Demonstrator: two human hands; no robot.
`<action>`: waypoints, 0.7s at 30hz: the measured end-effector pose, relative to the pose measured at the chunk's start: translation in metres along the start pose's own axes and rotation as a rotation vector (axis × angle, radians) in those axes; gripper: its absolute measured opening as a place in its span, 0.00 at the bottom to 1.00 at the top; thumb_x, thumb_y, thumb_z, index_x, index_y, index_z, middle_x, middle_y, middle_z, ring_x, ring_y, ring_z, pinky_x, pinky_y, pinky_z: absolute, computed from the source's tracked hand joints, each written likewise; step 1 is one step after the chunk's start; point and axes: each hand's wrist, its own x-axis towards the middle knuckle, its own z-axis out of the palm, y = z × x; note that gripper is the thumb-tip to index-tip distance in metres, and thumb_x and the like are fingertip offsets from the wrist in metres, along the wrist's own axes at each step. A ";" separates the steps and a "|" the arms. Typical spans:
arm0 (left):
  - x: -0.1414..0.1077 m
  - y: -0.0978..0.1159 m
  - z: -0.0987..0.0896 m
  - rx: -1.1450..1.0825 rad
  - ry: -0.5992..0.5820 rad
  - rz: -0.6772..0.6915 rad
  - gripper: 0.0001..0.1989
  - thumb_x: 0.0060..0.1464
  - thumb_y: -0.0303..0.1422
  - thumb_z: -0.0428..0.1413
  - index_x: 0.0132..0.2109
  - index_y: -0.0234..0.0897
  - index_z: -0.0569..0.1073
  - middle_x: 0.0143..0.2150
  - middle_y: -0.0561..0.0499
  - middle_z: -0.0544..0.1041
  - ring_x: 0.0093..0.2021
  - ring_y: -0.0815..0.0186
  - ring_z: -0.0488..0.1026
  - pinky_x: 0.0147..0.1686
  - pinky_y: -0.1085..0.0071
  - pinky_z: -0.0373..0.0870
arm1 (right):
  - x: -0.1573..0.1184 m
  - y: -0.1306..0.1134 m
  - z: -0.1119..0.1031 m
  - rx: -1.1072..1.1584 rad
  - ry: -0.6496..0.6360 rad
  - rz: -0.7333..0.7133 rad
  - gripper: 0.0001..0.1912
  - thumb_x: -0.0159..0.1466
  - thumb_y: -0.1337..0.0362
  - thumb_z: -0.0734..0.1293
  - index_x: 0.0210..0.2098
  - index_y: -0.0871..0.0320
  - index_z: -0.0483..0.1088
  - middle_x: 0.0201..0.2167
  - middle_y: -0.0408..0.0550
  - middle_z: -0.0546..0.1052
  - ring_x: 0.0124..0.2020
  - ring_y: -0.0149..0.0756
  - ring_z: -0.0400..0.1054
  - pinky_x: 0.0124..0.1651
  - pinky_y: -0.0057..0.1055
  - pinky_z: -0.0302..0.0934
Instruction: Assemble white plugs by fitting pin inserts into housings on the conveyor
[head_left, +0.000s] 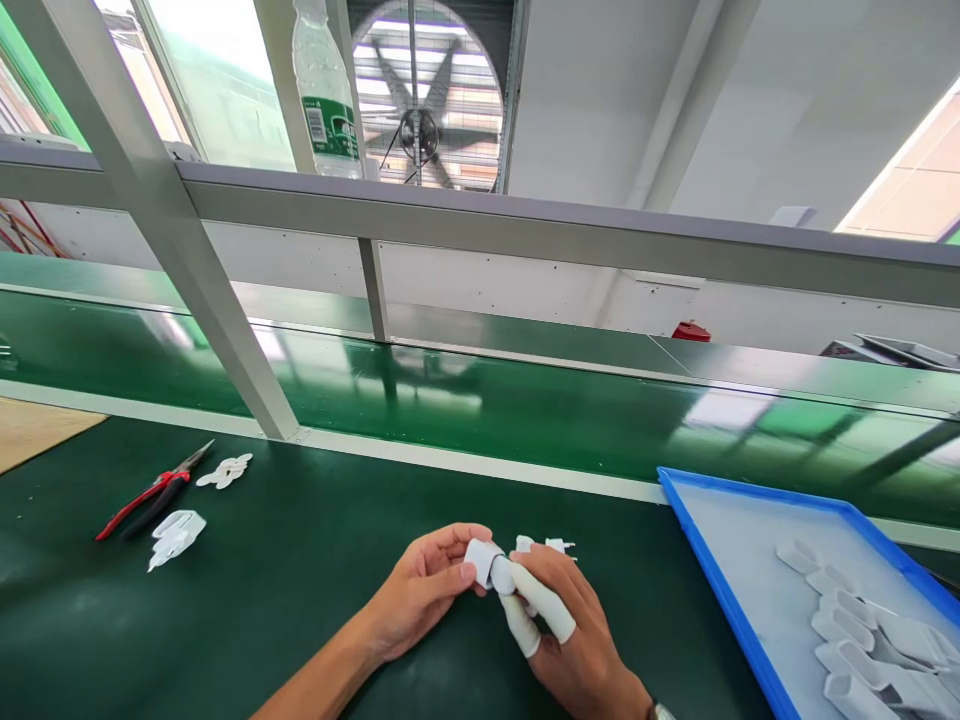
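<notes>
My left hand is closed around a white plastic housing, its thumb and fingers pinching the sides. Beside it, my right hand wears white finger cots on the thumb and index finger. Those two covered fingers pinch a small white rounded part at the housing's right end; whether the two pieces are joined I cannot tell. Just behind the right hand, small white plastic pieces with thin prongs lie on the dark green work surface, partly hidden by the fingers.
Needle-nose pliers with red and black handles lie at left, near white flat pieces. A blue-rimmed tray at right holds several white housings. A slanted metal post rises behind; a plastic bottle stands on the rail.
</notes>
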 end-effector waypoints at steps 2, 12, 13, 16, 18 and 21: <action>0.000 -0.001 0.000 0.003 -0.010 -0.004 0.19 0.49 0.34 0.71 0.48 0.33 0.81 0.39 0.45 0.79 0.37 0.66 0.72 0.42 0.70 0.69 | 0.002 0.000 0.000 0.006 -0.006 -0.005 0.26 0.67 0.75 0.66 0.63 0.55 0.65 0.46 0.54 0.80 0.49 0.46 0.76 0.53 0.46 0.74; 0.001 -0.011 0.003 0.055 0.036 -0.038 0.21 0.48 0.36 0.72 0.48 0.34 0.82 0.41 0.44 0.82 0.41 0.63 0.76 0.45 0.68 0.71 | 0.006 0.000 0.003 0.044 -0.028 0.028 0.24 0.69 0.71 0.66 0.63 0.55 0.65 0.48 0.56 0.78 0.49 0.45 0.75 0.52 0.44 0.74; 0.001 -0.012 0.004 0.068 0.040 -0.041 0.21 0.48 0.37 0.72 0.49 0.34 0.82 0.42 0.44 0.82 0.41 0.63 0.76 0.45 0.68 0.71 | 0.008 0.001 0.004 0.053 -0.023 0.019 0.24 0.69 0.71 0.65 0.63 0.56 0.65 0.48 0.57 0.78 0.49 0.46 0.75 0.51 0.44 0.74; 0.002 -0.013 0.008 0.074 0.043 -0.040 0.22 0.50 0.39 0.71 0.50 0.35 0.81 0.44 0.44 0.82 0.42 0.63 0.76 0.45 0.69 0.72 | 0.010 0.003 0.005 0.115 0.011 0.025 0.24 0.69 0.72 0.64 0.64 0.56 0.64 0.47 0.56 0.78 0.47 0.45 0.75 0.49 0.43 0.74; 0.002 -0.012 0.009 0.073 0.033 -0.040 0.23 0.50 0.40 0.70 0.51 0.34 0.80 0.46 0.42 0.81 0.45 0.60 0.77 0.47 0.67 0.72 | 0.010 0.003 0.006 0.168 0.041 0.065 0.27 0.68 0.72 0.65 0.65 0.55 0.62 0.48 0.55 0.78 0.46 0.44 0.75 0.47 0.42 0.75; 0.001 -0.011 0.008 0.077 0.039 -0.020 0.23 0.50 0.40 0.70 0.50 0.34 0.80 0.47 0.41 0.81 0.46 0.57 0.77 0.47 0.65 0.73 | 0.010 0.001 0.007 0.230 0.064 0.108 0.27 0.68 0.72 0.66 0.65 0.53 0.62 0.48 0.54 0.78 0.46 0.43 0.75 0.47 0.40 0.75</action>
